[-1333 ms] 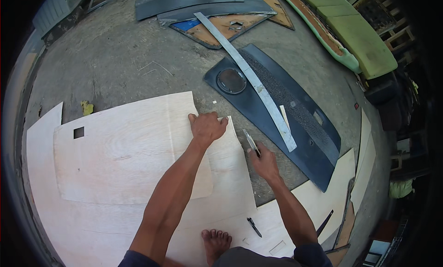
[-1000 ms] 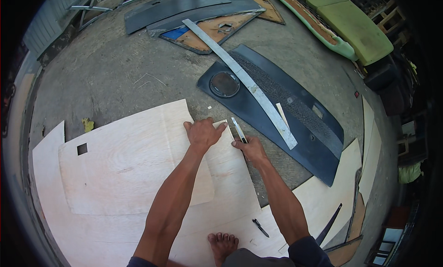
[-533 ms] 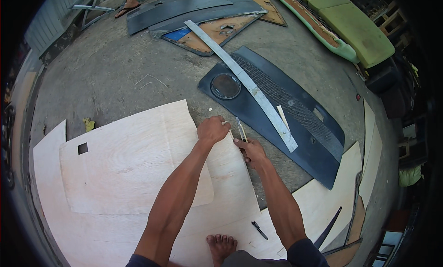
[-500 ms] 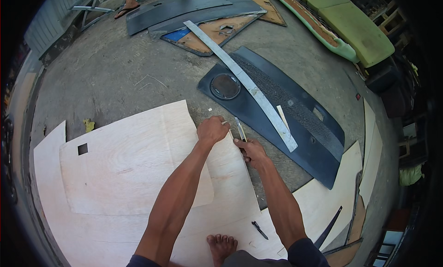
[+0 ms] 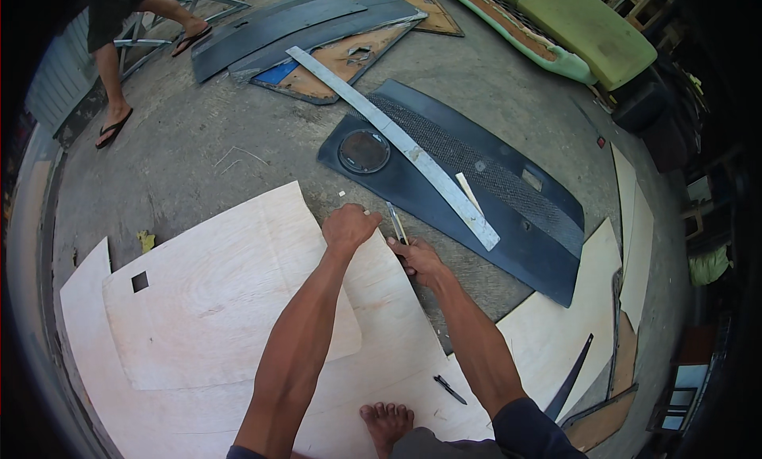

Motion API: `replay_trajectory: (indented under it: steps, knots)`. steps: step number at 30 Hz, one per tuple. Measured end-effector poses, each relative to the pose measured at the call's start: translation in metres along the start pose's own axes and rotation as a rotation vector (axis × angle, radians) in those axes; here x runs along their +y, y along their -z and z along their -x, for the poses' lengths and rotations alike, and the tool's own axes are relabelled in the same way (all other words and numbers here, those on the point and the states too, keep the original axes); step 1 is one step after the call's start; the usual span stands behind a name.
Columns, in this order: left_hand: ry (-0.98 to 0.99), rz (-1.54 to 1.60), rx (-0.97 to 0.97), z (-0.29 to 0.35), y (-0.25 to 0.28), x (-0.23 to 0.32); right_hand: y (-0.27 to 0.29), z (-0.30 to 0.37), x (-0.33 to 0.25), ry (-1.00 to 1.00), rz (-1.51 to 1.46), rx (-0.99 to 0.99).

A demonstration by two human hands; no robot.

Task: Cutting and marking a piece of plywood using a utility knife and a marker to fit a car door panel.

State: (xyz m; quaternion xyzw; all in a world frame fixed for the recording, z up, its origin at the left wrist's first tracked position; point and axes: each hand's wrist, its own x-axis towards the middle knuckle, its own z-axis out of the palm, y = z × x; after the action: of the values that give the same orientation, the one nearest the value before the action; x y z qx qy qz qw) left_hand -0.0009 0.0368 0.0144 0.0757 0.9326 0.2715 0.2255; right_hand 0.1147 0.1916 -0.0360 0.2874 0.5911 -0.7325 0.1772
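Note:
Under my arms lies a large pale plywood sheet (image 5: 397, 300), with a smaller plywood panel (image 5: 222, 292) on top that has a small square hole near its left end. My left hand (image 5: 349, 226) is closed at the far edge of the large sheet, its fingers curled around the wood; the fingertips are partly hidden. In my right hand (image 5: 419, 261), just outside the sheet's right edge, is a utility knife (image 5: 398, 225) with its blade pointing away from me. A black pen (image 5: 450, 389) rests on the plywood near my bare foot (image 5: 386, 424).
Beyond my hands lies a dark door panel (image 5: 468, 229) with a round speaker grille, a metal strip (image 5: 397, 142) across it. More trim panels (image 5: 309, 30) lie farther back. A handsaw (image 5: 570, 377) is at right, a green seat (image 5: 587, 34) top right. Another person's leg (image 5: 111, 78) stands top left.
The other person has stepped further into view at the top left. The view has shifted slightly. My hands keep nearly the same place on the sheet, the knife still in my right one.

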Motion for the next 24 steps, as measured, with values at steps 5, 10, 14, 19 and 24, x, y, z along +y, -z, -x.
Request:
replay_trajectory:
  steps: [5, 10, 14, 19, 24]
  knots:
    - [0.005, -0.02, 0.005, 0.002, 0.003, 0.003, -0.007, 0.001, 0.005, 0.069, 0.132, 0.117]
    - [-0.017, 0.011, -0.007, 0.003, 0.002, -0.006, -0.017, 0.018, -0.005, 0.23, 0.635, 0.292]
    - [-0.07, -0.019, -0.016, -0.002, 0.005, -0.012, -0.024, 0.022, -0.008, 0.382, 0.738, 0.333]
    - [-0.123, -0.004, -0.01, 0.006, 0.003, -0.001, 0.044, 0.04, -0.018, 0.368, 0.668, 0.633]
    - [-0.123, -0.068, -0.008, -0.001, -0.001, -0.013, 0.111, 0.11, -0.013, 0.394, 1.005, 0.953]
